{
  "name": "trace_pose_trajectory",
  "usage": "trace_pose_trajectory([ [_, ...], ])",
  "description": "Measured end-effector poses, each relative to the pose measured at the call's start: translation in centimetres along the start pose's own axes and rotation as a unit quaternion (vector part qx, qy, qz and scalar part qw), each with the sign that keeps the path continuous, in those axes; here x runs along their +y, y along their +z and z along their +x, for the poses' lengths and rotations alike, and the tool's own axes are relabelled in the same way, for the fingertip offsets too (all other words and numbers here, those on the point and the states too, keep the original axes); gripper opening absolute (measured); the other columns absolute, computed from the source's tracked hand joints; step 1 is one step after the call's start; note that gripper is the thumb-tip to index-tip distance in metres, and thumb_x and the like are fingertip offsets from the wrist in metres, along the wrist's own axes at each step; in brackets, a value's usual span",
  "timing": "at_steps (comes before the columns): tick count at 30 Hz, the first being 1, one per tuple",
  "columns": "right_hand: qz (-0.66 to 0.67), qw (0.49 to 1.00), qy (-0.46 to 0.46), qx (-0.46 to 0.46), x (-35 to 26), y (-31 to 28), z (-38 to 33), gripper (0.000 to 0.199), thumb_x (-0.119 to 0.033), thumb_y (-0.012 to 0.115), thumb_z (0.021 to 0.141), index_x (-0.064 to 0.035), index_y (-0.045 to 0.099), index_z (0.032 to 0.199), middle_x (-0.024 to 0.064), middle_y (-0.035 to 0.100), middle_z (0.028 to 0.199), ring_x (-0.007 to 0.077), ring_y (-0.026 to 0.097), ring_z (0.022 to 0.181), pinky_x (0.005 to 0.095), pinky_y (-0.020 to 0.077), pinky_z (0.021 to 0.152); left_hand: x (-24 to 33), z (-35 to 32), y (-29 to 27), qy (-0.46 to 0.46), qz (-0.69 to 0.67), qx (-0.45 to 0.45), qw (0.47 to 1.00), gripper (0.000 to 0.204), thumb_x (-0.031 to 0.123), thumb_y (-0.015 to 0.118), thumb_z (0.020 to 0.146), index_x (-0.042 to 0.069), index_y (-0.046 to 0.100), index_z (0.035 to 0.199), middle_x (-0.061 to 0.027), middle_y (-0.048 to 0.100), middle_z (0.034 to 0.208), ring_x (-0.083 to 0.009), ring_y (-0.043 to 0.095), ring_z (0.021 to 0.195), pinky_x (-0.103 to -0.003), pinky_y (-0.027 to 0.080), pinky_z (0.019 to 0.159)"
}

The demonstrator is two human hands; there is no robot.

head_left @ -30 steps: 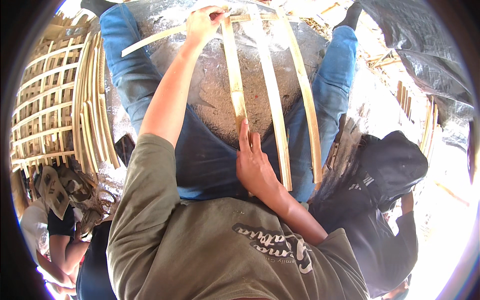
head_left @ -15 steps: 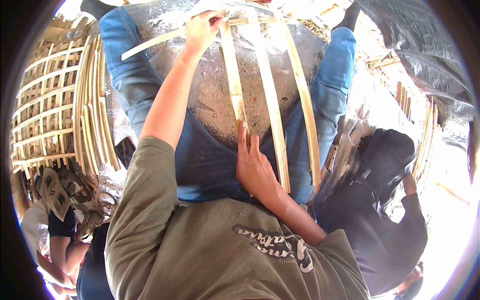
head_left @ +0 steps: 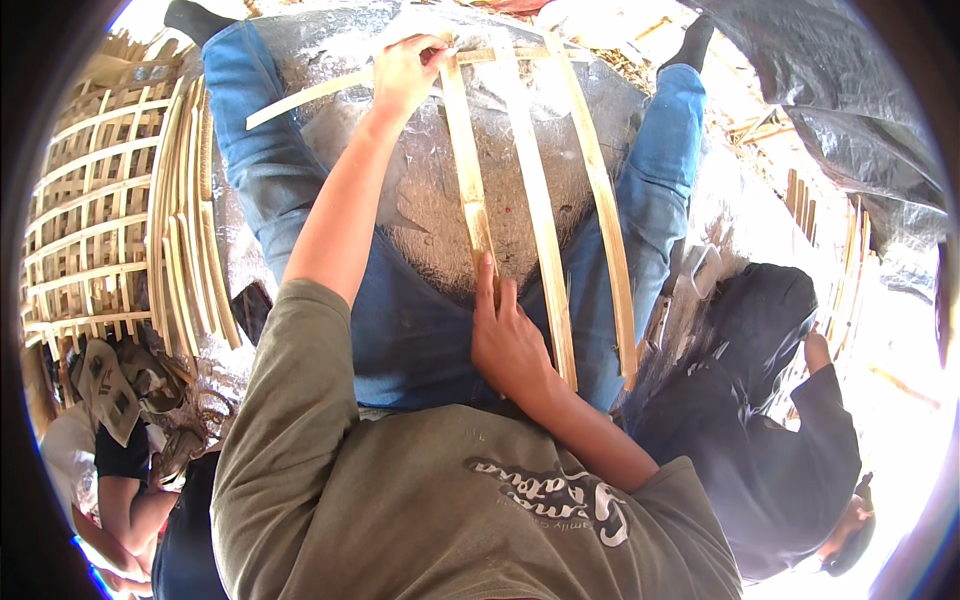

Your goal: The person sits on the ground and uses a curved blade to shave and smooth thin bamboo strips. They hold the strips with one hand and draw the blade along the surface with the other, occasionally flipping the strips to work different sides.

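Observation:
Three long pale bamboo strips run from far to near between my outstretched legs: a left strip (head_left: 463, 150), a middle strip (head_left: 536, 190) and a right strip (head_left: 597, 180). A thinner cross strip (head_left: 310, 94) meets them at their far ends and juts out to the left. My left hand (head_left: 405, 78) is closed in a pinch where the cross strip meets the left strip; its fingertips partly hide the joint. Around the near end of the left strip my right hand (head_left: 508, 345) is closed, its index finger lying along the strip.
At left stands a woven bamboo lattice (head_left: 95, 210) beside a bundle of loose strips (head_left: 190, 220). A person in dark clothing (head_left: 745, 430) sits close on my right, another person's arm (head_left: 130, 500) shows at lower left. Dark sheeting (head_left: 850, 90) hangs at upper right.
Both hands keep their grip on the bamboo, nearly still. The view has shifted slightly, and the person at right has moved a little, with the head showing more at lower right.

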State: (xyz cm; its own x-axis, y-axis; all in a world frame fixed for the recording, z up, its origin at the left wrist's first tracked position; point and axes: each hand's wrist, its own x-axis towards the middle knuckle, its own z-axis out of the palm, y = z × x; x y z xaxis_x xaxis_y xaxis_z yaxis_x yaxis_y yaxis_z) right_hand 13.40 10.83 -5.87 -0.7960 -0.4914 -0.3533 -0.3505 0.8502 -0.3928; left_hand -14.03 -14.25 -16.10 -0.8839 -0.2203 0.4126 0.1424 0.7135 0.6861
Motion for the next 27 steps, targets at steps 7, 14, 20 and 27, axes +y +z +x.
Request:
trace_pose_trajectory([
  [7, 0.004, 1.0, -0.007, 0.018, -1.1, -2.0, -0.8, 0.087, -0.028, 0.066, 0.093, -0.0052, 0.015, 0.159, 0.0345, 0.044, 0.133, 0.0435, 0.064, 0.103, 0.0422, 0.0601, 0.073, 0.4, 0.0, -0.1, -0.011, 0.02, -0.006, 1.0, 0.013, 0.02, 0.076, 0.088, 0.01, 0.076, 0.098, -0.0047, 0.075, 0.09, -0.0155, 0.069, 0.071, -0.029, 0.055, 0.069],
  [14, 0.061, 0.993, -0.067, 0.08, -1.0, -7.4, -2.1, 0.084, -0.029, 0.069, 0.091, -0.004, 0.023, 0.157, 0.0246, 0.051, 0.137, 0.0397, 0.062, 0.11, 0.0441, 0.0552, 0.091, 0.4, 0.0, -0.1, 0.026, -0.008, 0.024, 0.999, 0.012, 0.02, 0.078, 0.084, 0.012, 0.076, 0.094, -0.005, 0.075, 0.085, -0.021, 0.071, 0.072, -0.033, 0.056, 0.069],
  [20, 0.198, 0.934, 0.014, 0.296, 4.1, -12.1, -2.7, 0.071, -0.015, 0.072, 0.09, 0.0027, 0.039, 0.15, 0.0152, 0.066, 0.119, 0.0218, 0.069, 0.089, 0.0323, 0.0589, 0.073, 0.8, -0.3, -0.5, -0.021, -0.014, 0.008, 1.0, 0.014, 0.02, 0.077, 0.085, 0.012, 0.077, 0.097, -0.0052, 0.076, 0.091, -0.0192, 0.071, 0.074, -0.031, 0.056, 0.071],
  [27, 0.089, 0.883, 0.157, 0.433, 14.7, -13.5, -5.2, 0.061, -0.012, 0.066, 0.095, -0.0018, 0.039, 0.149, 0.0141, 0.068, 0.114, 0.0178, 0.067, 0.09, 0.0285, 0.0553, 0.067, 0.4, 0.2, -0.3, -0.023, 0.002, -0.012, 1.0, 0.016, 0.021, 0.075, 0.088, 0.014, 0.077, 0.102, -0.0066, 0.077, 0.095, -0.0186, 0.071, 0.077, -0.031, 0.056, 0.072],
])
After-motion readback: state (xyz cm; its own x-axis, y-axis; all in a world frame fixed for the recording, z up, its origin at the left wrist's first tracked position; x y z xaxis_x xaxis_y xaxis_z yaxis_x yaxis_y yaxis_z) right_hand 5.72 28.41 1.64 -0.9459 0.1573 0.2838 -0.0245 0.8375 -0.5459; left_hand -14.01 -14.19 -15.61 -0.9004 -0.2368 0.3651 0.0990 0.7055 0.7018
